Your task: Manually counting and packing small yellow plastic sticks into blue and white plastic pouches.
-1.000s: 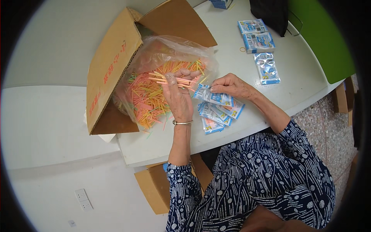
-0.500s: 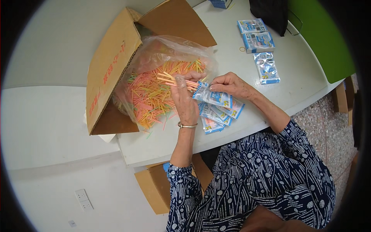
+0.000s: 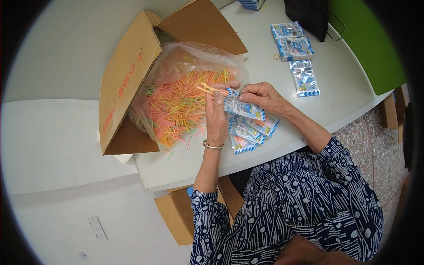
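My left hand pinches a small bunch of thin pink and yellow sticks between thumb and fingers. Their right ends are at the mouth of a blue and white clear-windowed packet, and how deep they go in is hidden by my fingers. Closed on that packet's upper edge is my right hand, thumb against fingers. Beneath it, a fanned pile of similar packets lies on the white table. Left of my hands, a clear plastic bag holds a heap of loose pastel sticks.
A cardboard box lies on its side around the bag, flaps spread. At the far right are stacked packets, a flat packet, a rubber band and a black bag. Another carton stands below the table edge.
My left hand has moved right, toward my right hand, and the sticks have shifted with it, closer into the packet. My right hand has stayed nearly in place.
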Demonstrator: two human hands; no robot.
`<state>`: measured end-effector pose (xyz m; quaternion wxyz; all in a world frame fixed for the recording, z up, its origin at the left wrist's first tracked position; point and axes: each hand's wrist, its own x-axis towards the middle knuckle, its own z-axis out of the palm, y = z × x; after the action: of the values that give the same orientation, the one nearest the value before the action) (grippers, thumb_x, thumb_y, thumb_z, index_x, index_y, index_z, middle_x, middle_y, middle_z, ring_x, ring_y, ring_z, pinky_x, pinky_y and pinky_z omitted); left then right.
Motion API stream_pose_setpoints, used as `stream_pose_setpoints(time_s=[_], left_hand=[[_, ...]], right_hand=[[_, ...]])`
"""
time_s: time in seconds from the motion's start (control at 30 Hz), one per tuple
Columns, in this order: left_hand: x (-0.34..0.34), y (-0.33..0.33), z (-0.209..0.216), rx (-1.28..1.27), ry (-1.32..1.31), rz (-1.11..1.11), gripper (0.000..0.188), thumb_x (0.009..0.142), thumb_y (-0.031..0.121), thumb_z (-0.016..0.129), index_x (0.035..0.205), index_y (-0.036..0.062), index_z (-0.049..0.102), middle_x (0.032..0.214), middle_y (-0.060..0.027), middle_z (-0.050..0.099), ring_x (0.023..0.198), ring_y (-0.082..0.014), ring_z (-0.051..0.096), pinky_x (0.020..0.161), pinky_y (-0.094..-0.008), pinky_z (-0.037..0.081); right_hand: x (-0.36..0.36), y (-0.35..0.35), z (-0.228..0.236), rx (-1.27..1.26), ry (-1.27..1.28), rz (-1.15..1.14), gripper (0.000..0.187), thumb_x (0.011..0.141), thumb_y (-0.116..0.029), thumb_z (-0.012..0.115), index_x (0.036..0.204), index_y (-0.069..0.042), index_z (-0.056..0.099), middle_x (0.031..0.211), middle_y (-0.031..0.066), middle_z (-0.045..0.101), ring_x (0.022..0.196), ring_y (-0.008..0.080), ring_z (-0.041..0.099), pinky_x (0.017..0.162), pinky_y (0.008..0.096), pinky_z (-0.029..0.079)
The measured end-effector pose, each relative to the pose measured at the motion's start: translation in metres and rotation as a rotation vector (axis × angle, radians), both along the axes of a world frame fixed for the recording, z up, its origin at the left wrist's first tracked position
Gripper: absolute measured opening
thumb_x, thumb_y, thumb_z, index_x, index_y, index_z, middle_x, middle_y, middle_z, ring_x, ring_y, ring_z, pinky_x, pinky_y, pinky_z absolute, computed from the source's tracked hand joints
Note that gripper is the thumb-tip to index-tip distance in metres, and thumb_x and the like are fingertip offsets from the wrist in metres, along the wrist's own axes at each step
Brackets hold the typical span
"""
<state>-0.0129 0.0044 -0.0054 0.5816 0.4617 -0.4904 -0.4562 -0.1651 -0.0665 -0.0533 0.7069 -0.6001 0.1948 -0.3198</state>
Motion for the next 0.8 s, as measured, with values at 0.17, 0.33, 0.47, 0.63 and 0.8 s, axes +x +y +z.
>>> stream_pose_setpoints(time_s=[0.17,0.33,0.47,0.63,0.8], left_hand=[[0.008,0.005,0.001,-0.015,-0.297,0.016,0.038,0.097,0.029,0.044,0.120,-0.0005,0.042,0.114,-0.0134,0.056,0.106,-0.0195,0.053,0.092,-0.0305,0.041],[0.015,0.005,0.002,0.011,-0.636,0.057,0.039,0.091,0.024,0.056,0.120,0.0004,0.045,0.109,-0.0126,0.058,0.099,-0.0196,0.058,0.084,-0.0333,0.046],[0.012,0.004,0.014,0.214,-0.731,-0.025,0.033,0.090,0.016,0.058,0.117,0.0000,0.048,0.106,-0.0108,0.060,0.091,-0.0168,0.060,0.077,-0.0310,0.049],[0.013,-0.001,0.017,0.041,-0.370,-0.027,0.031,0.089,0.006,0.056,0.118,-0.0011,0.049,0.101,-0.0073,0.062,0.086,-0.0101,0.059,0.071,-0.0229,0.049],[0.040,-0.008,-0.008,0.134,-0.279,-0.034,0.024,0.089,0.009,0.056,0.111,-0.0006,0.056,0.100,-0.0085,0.064,0.085,-0.0136,0.062,0.072,-0.0260,0.050]], right_hand=[[0.001,-0.004,-0.009,-0.022,0.005,-0.032,0.019,0.091,-0.015,0.056,0.097,0.002,0.063,0.079,-0.0016,0.059,0.073,0.0029,0.050,0.064,0.0187,0.042],[0.003,-0.002,-0.013,-0.005,-0.025,-0.059,0.020,0.092,-0.014,0.055,0.101,0.003,0.061,0.081,-0.0017,0.058,0.074,0.0029,0.050,0.065,0.0187,0.043],[0.002,-0.002,-0.008,0.005,-0.011,-0.049,0.021,0.091,-0.013,0.056,0.104,0.002,0.061,0.085,-0.0006,0.061,0.078,0.0032,0.052,0.067,0.0181,0.043],[-0.004,-0.006,0.005,-0.046,0.051,0.047,0.028,0.087,-0.020,0.063,0.107,0.000,0.065,0.087,0.0017,0.066,0.079,0.0037,0.055,0.071,0.0181,0.044],[-0.016,-0.022,-0.009,0.043,0.027,-0.026,0.026,0.085,-0.020,0.065,0.102,0.001,0.067,0.086,0.0029,0.067,0.078,0.0055,0.058,0.072,0.0204,0.046]])
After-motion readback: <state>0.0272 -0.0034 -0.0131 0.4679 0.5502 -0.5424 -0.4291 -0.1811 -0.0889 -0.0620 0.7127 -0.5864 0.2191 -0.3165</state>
